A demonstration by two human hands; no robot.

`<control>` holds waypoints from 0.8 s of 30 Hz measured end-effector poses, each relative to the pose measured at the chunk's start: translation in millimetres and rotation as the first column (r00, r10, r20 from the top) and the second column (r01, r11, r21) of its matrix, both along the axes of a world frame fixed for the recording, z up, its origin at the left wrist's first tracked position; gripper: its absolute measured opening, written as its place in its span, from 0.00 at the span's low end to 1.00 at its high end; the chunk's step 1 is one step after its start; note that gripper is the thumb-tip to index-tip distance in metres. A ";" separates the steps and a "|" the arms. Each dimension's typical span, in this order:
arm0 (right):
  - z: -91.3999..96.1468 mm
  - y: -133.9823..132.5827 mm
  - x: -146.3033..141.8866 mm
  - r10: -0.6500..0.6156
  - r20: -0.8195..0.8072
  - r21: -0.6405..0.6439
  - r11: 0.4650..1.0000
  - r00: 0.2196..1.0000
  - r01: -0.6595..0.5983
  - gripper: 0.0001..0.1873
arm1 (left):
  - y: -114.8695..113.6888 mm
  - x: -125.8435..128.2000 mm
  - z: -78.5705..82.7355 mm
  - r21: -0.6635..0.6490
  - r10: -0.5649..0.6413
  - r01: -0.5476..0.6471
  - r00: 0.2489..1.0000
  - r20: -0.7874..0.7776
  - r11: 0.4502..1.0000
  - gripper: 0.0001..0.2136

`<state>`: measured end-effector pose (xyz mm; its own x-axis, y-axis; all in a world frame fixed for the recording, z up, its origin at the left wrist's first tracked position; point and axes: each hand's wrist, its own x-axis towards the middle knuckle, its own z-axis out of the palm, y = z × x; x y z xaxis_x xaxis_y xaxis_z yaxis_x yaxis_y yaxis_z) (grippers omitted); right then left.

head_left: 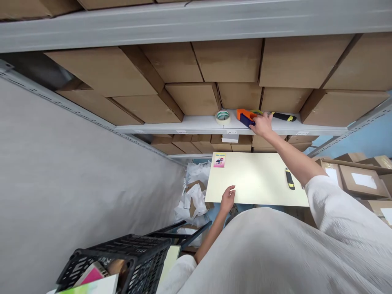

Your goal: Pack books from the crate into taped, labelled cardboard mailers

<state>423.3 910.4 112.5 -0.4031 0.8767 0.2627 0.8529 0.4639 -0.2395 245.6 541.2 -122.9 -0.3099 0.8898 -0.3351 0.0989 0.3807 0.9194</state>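
Note:
My right hand [262,124] reaches up to the white shelf [196,122] and closes on an orange and blue tape dispenser [246,117]. A roll of tape [223,117] lies just left of it, and a black and yellow cutter [284,117] lies just right. My left hand [228,199] rests at the near edge of a pale table [254,179], its fingers loosely curled with nothing in them. A small pink and yellow card [219,159] lies at the table's far left corner. Another black and yellow cutter [289,179] lies on the table near my right forearm.
Brown cardboard boxes [196,98] fill the shelves above and below. More boxes with white labels [361,179] stand at the right. Crumpled white paper [194,196] lies on the floor left of the table. A black plastic crate [122,257] with books sits at the lower left.

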 end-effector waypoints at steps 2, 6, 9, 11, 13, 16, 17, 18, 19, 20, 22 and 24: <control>-5.0 -6.1 2.0 0.030 -0.047 0.019 0.999 0.998 -0.029 0.27 | -1.8 -5.9 -0.1 0.003 -0.005 0.005 1.000 -0.002 1.000 0.13; -14.0 -37.2 18.7 0.029 -0.071 0.039 0.999 0.997 -0.027 0.27 | 2.2 -13.2 0.3 0.006 -0.031 0.031 0.999 -0.013 1.000 0.13; -22.8 -74.9 41.2 -0.026 -0.067 0.035 0.999 0.997 0.028 0.25 | 14.0 -15.5 1.7 0.007 -0.055 0.056 0.998 -0.030 0.998 0.11; -31.7 -103.0 58.9 -0.075 -0.079 0.029 0.997 0.994 0.078 0.24 | 25.3 -16.5 3.6 0.018 -0.074 0.075 0.997 -0.033 0.997 0.11; -44.5 -130.3 76.8 -0.124 -0.089 0.007 0.992 0.988 0.126 0.23 | 37.6 -17.4 6.2 0.046 -0.098 0.099 0.995 -0.033 0.994 0.11; -73.8 -163.1 100.5 -0.222 -0.071 -0.063 0.974 0.972 0.218 0.22 | 54.2 -17.8 10.9 0.076 -0.121 0.124 0.992 -0.041 0.989 0.11; -86.3 -170.9 107.2 -0.258 -0.063 -0.093 0.963 0.964 0.252 0.21 | 58.7 -17.5 12.4 0.080 -0.122 0.126 0.991 -0.046 0.989 0.12; -99.9 -177.2 113.2 -0.291 -0.055 -0.126 0.951 0.955 0.283 0.20 | 62.5 -17.1 13.8 0.080 -0.123 0.127 0.991 -0.052 0.989 0.12; -114.3 -182.2 118.8 -0.323 -0.045 -0.160 0.936 0.945 0.312 0.20 | 65.7 -16.5 15.1 0.078 -0.126 0.130 0.990 -0.057 0.988 0.12; -129.1 -186.1 123.8 -0.354 -0.029 -0.199 0.919 0.935 0.341 0.19 | 68.3 -15.8 16.4 0.075 -0.131 0.135 0.989 -0.062 0.988 0.12; -158.4 -192.0 132.7 -0.411 0.023 -0.282 0.872 0.911 0.400 0.17 | 71.5 -14.5 18.9 0.064 -0.146 0.150 0.987 -0.070 0.987 0.13; -185.3 -197.3 140.2 -0.456 0.086 -0.359 0.815 0.886 0.454 0.16 | 72.5 -13.6 21.4 0.052 -0.156 0.160 0.985 -0.077 0.986 0.13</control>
<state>563.5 713.1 -72.8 0.0659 0.9923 -0.1048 0.9440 -0.0960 -0.3156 232.0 613.8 -101.6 -0.1853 0.9467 -0.2634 0.2206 0.3013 0.9277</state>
